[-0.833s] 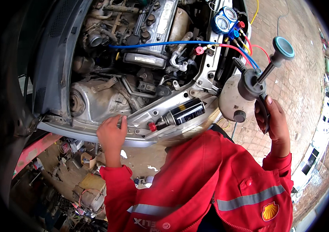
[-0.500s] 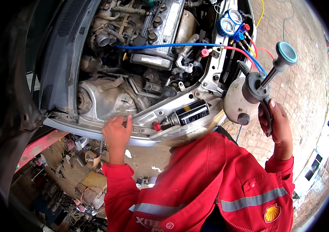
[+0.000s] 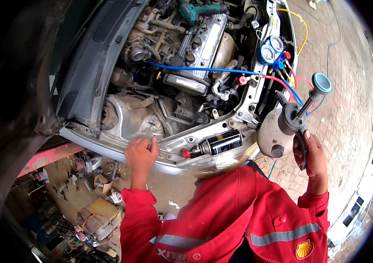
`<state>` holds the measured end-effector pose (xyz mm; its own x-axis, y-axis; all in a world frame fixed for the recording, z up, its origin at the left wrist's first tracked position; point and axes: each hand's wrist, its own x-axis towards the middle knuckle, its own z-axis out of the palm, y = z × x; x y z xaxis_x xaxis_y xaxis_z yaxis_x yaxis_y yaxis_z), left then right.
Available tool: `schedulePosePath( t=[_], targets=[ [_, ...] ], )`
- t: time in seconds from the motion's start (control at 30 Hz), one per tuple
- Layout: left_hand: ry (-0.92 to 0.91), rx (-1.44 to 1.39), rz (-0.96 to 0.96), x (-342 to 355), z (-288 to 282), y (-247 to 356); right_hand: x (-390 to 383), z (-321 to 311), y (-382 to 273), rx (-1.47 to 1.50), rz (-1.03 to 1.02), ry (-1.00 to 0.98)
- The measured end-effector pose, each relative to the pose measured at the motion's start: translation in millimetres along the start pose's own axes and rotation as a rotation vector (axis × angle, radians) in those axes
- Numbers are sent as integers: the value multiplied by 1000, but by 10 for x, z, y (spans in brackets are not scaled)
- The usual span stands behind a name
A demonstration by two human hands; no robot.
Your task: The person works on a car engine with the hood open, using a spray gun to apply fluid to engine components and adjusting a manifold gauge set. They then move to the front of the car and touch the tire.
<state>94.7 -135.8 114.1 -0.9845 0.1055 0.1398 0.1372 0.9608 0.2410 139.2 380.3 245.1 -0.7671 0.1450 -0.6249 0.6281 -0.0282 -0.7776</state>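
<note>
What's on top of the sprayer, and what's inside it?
On top of the sprayer is a dark cap, with a pump rod leading to a teal knob. Its off-white wall hides the inside, so I can't tell whether it holds liquid.

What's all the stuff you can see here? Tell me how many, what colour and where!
Pump sprayer: one, off-white with dark head and teal knob, in the right hand
Spray can: one, black with red tip, lying behind the headlight
Headlight: one, yellowish, at the car's corner
Gauge set: one, blue, two dials, on the front rail
Hoses: several, blue, red, yellow, around the gauges
Power tool: one, teal, top
Engine: one, silver and grey, under the power tool
Beam: one, red, left
Clutter: too jumbled to count, mixed colours, lower left
Jacket: one, red, grey bands, bottom
Hands: two, bare; left at the fender, right gripping the sprayer
</note>
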Motion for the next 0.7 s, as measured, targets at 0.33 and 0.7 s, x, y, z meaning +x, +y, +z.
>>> schedulePosePath(
  t=[0.33,0.7],
  targets=[
    [128,-44,-30,-84,13,-31,-25,35,112,3,-55,28],
    [125,21,-8,-99,3,18,-770,-316,736,78,-150,167]
  ],
)
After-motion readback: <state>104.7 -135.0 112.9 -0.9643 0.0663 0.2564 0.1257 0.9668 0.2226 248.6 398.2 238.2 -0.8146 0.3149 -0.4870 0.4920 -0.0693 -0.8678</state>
